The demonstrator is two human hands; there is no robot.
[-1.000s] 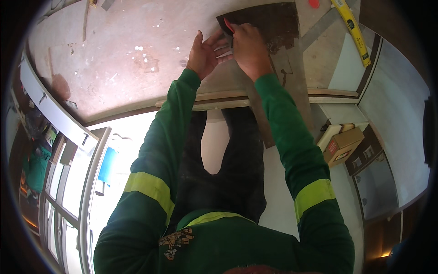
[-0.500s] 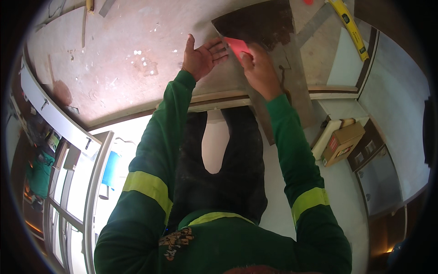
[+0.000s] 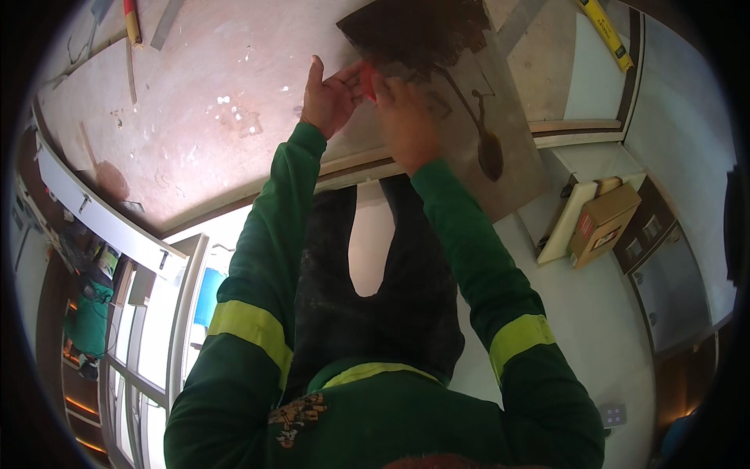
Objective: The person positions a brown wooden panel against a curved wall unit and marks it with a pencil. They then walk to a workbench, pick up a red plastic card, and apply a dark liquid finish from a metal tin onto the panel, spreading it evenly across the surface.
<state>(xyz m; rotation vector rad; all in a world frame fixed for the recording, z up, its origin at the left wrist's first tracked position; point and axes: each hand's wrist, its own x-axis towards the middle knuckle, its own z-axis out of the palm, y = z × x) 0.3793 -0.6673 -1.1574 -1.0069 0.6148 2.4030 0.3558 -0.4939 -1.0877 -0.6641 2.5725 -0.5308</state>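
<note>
My right hand [image 3: 408, 129], smeared by motion, grips a small flat red spreader [image 3: 367, 80]. Its edge meets the fingers of my left hand [image 3: 328, 102], which is held palm up with the fingers stretched out and the thumb apart. Under and beyond my right hand lies a thin brownish sheet [image 3: 512, 160], jutting past the near edge of the worktable [image 3: 203, 133]. A wet-looking dark brown patch [image 3: 414, 31] covers the sheet's far part. A thin dark trail runs from it to an oval brown blob [image 3: 491, 156].
A yellow spirit level [image 3: 605, 35] lies at the far right. A cardboard box [image 3: 605, 223] stands below the table on the right. At the far left are a red-and-yellow handle [image 3: 131, 23] and a thin strip [image 3: 131, 70]. An open drawer-like white panel [image 3: 101, 207] borders the left.
My right hand has moved left and nearer, bringing the red spreader against my left fingers. The oval blob and trail, mostly covered before, now show. My left hand stays palm up.
</note>
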